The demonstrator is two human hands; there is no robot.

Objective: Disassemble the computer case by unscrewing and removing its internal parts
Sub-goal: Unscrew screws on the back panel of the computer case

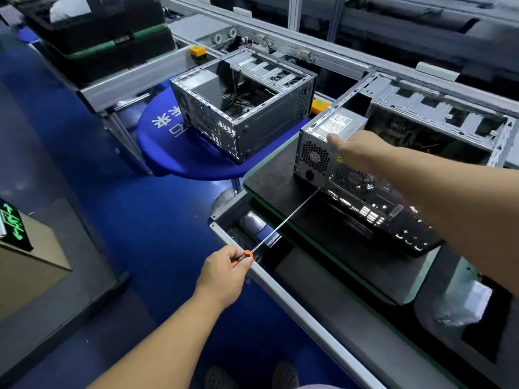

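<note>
Gripping an orange-handled screwdriver (283, 220), the left hand (224, 273) aims its tip at the open, side-lying computer case (393, 153) on the worktop (280, 175); the right hand (362, 151) lies flat on its top edge.

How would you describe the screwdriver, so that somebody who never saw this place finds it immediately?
Start at the near computer case on the black pad, the one the right hand rests on. A thin metal shaft runs from its back panel down-left to the left hand. That is the screwdriver; its orange and black handle is the only one in sight.
</note>
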